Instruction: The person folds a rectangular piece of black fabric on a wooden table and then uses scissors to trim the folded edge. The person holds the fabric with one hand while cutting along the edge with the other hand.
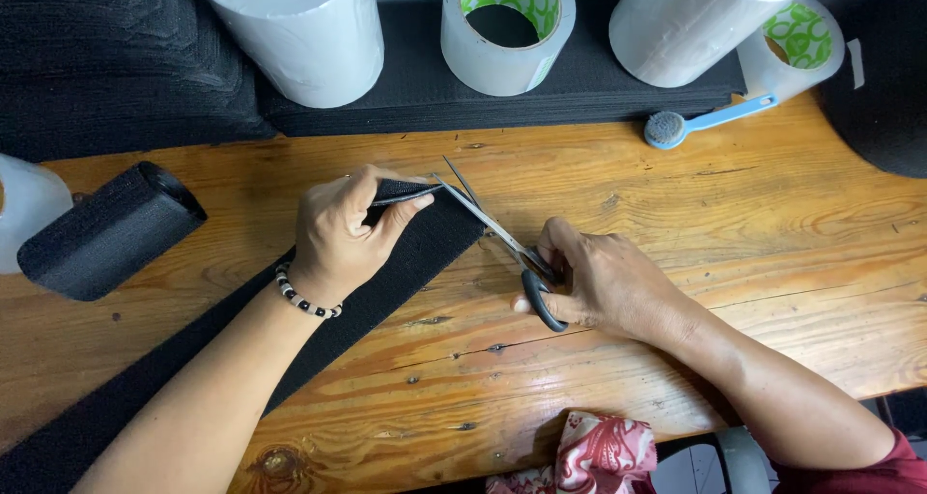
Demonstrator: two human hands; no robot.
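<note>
Left hand: clenched on the end of the black strip, thumb and fingers pinching its edge.
Right hand: grasping scissors, blades parted.
Strip position: runs from left hand toward 7 o'clock across wooden table.
Blades: at strip's end, 3 o'clock of left hand.

I see a varnished wood table, glossy, with strong grain and dark knots. Across it on the left lies a matt black woven strap, coarse and fuzzy; my left hand pinches its end. My right hand holds scissors with bright, smooth metal blades and shiny black plastic handles. At far left sits a roll of the same rough black cloth. Far off stand smooth white rolls and glossy clear tape. The brush at far right looks like blue plastic.
</note>
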